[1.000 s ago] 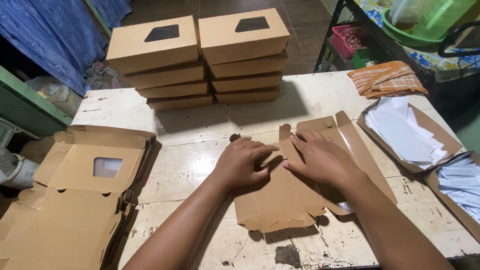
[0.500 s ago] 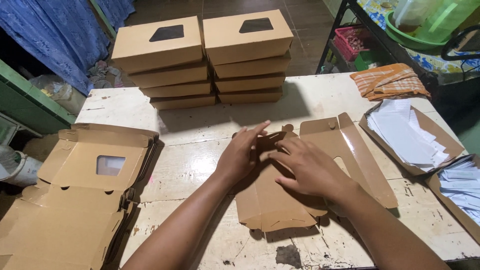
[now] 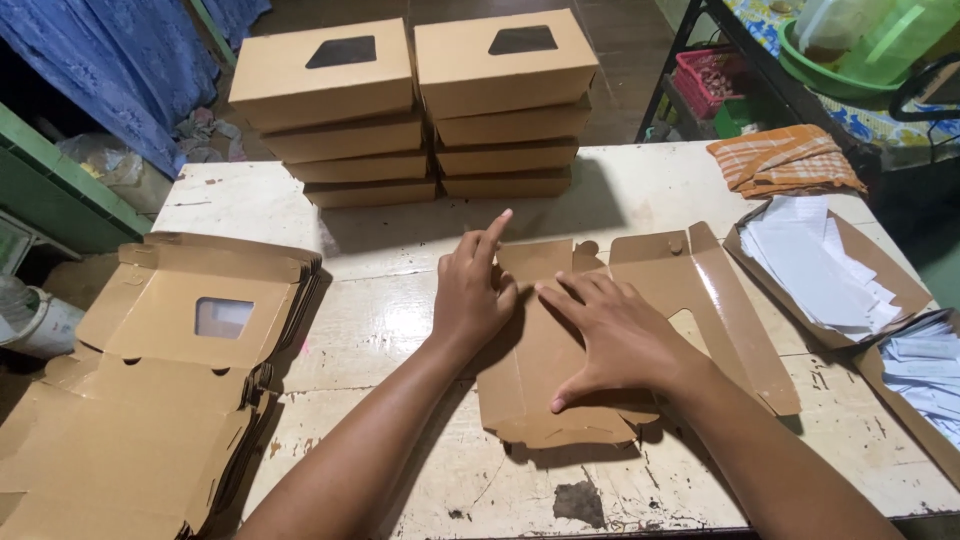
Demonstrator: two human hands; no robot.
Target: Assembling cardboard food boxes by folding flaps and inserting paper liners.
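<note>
Cardboard box blank [image 3: 560,380], light, creasing easily, lies mid-desk [image 3: 400,250] under left hand [image 3: 472,300] and right hand [image 3: 615,340], each grip spread flat, best held along its fold lines.

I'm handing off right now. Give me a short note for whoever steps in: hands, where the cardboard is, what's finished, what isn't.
Left hand: flat on the left edge of the box blank, index finger raised, no grip.
Right hand: palm down, pressing the blank's middle.
The blank lies partly folded on the table, its lid flap open to the right.
Done: two stacks of finished boxes at the far edge.
Left: this blank is not yet a box; a pile of flat blanks waits at the left.
Trays of paper slips sit at the right.
</note>
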